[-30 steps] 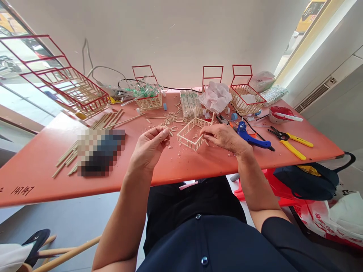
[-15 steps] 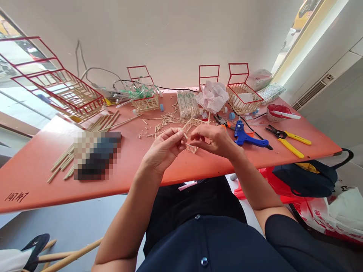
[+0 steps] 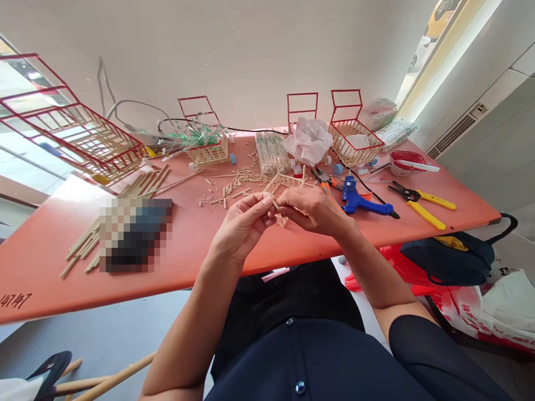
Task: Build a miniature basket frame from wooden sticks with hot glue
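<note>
Between thumb and fingers, my left hand (image 3: 246,220) pinches a short wooden stick (image 3: 275,204). My right hand (image 3: 309,209) is closed at the stick's other end, its fingertips touching the left ones. Just behind the hands stands a small open frame of wooden sticks (image 3: 288,180) on the orange table (image 3: 217,250), partly hidden by my fingers. Right of my right hand lie a blue glue gun (image 3: 368,204) and pliers with orange handles (image 3: 332,195). Short cut stick pieces (image 3: 238,181) are scattered beyond my left hand.
Yellow-handled wire cutters (image 3: 422,205) and a red-stained bowl (image 3: 412,164) are at the right. Longer sticks (image 3: 86,245) lie at the left by a blurred dark object (image 3: 136,239). Small red-rimmed stick carts (image 3: 355,139) line the wall, near crumpled white plastic (image 3: 309,142).
My right hand has moved left and its fingers have closed in on the stick. My left hand still pinches it. The view has shifted slightly.
</note>
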Demonstrator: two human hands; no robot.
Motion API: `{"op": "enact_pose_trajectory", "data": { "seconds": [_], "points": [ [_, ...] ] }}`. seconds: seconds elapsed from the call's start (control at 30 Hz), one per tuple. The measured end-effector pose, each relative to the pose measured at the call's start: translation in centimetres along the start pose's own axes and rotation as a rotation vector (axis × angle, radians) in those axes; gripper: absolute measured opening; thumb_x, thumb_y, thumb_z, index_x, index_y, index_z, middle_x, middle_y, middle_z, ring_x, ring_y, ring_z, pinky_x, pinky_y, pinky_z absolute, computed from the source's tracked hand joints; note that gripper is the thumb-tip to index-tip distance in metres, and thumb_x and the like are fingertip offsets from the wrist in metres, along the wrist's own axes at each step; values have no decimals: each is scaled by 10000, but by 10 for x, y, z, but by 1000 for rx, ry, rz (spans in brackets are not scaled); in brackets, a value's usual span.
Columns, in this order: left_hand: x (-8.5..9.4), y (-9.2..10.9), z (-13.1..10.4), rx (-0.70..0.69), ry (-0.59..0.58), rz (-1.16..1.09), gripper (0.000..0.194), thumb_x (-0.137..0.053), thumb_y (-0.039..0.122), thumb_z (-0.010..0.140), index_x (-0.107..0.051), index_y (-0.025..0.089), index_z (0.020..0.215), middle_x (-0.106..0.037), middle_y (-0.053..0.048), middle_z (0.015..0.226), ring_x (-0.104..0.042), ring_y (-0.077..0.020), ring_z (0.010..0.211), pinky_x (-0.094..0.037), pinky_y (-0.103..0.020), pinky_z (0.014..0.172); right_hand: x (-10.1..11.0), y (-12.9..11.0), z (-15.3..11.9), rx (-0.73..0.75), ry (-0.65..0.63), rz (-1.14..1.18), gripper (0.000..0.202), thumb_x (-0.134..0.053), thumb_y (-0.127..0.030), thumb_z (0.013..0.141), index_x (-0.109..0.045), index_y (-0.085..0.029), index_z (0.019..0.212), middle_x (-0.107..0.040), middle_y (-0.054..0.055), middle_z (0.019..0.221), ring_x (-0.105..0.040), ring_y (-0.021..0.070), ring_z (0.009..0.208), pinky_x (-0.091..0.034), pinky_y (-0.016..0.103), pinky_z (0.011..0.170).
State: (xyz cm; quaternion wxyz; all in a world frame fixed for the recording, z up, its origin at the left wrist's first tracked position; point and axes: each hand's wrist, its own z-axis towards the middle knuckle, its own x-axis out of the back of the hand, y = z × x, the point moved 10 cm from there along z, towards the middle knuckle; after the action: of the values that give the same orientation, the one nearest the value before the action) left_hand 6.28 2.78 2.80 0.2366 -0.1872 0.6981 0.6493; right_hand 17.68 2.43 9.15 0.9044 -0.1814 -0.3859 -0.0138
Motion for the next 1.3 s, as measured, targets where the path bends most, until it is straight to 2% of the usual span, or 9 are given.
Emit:
{"op": "enact_pose_trajectory", "data": {
  "seconds": [0.2, 0.43, 0.53, 0.67, 0.77, 0.83, 0.9, 1.13, 1.3],
  "points": [
    [1, -9, -5, 27, 28, -58, 353, -1051, 288, 611, -761, 122, 723, -659, -6, 666, -586, -59, 621, -512, -148, 595, 5, -15, 2, 106, 94, -118, 188, -531, -167, 1059, -583, -210, 883, -658, 3, 775, -567, 133, 699, -440, 267, 702],
    [6, -13, -12, 51, 98, -114, 372, -1060, 251, 560, -744, 134, 717, -640, 4, 695, -582, -62, 649, -512, -148, 593, 4, -29, 3, 201, 95, -254, 164, -533, -172, 1081, -589, -198, 929, -700, 27, 821, -638, 144, 771, -466, 268, 736],
    [11, -9, -16, 35, 98, -58, 380, -1048, 293, 580, -729, 141, 719, -615, 3, 696, -561, -71, 661, -477, -153, 572, 1, -31, 2, 223, 69, -245, 173, -501, -104, 1052, -617, -192, 960, -744, 35, 871, -679, 145, 817, -481, 265, 763],
    [44, 18, -26, -137, 203, 189, 356, -996, 362, 637, -729, 176, 781, -640, 3, 750, -558, -92, 681, -464, -194, 598, 2, -24, 0, 176, 56, -132, 216, -486, -58, 1003, -649, -196, 975, -773, 20, 890, -711, 131, 830, -496, 249, 792],
    [80, 45, -42, -291, 357, 661, 232, -897, 322, 692, -754, 194, 822, -723, -20, 846, -620, -128, 763, -496, -242, 715, 13, -8, -2, 52, 136, -102, 191, -502, -126, 1038, -669, -203, 988, -760, 8, 851, -700, 123, 768, -475, 241, 750],
    [100, 52, -50, -280, 444, 974, 175, -821, 345, 717, -764, 207, 808, -723, -11, 796, -626, -145, 748, -487, -270, 739, 16, 0, -3, -8, 160, -122, 210, -487, -143, 1050, -682, -203, 1003, -759, 10, 851, -689, 123, 750, -454, 242, 726],
    [114, 53, -55, -231, 489, 1146, 173, -753, 377, 726, -766, 222, 802, -732, -7, 783, -632, -161, 732, -478, -285, 719, 14, 4, -3, -33, 140, -140, 226, -476, -157, 1061, -694, -200, 1021, -765, 18, 861, -690, 129, 757, -446, 244, 726],
    [105, 53, -53, -257, 443, 1294, 217, -666, 438, 745, -771, 254, 789, -774, -6, 805, -675, -195, 761, -511, -311, 762, 7, 17, -4, -112, 81, -134, 213, -518, -203, 1083, -720, -194, 1148, -811, 34, 971, -699, 134, 781, -429, 245, 734],
    [115, 57, -44, -232, 506, 1282, 231, -691, 468, 743, -783, 263, 794, -815, -7, 840, -717, -223, 803, -531, -325, 784, 0, 25, -7, -171, 14, -162, 227, -535, -203, 1079, -720, -216, 1210, -824, 42, 1060, -745, 160, 898, -438, 249, 771]
  ]
}}
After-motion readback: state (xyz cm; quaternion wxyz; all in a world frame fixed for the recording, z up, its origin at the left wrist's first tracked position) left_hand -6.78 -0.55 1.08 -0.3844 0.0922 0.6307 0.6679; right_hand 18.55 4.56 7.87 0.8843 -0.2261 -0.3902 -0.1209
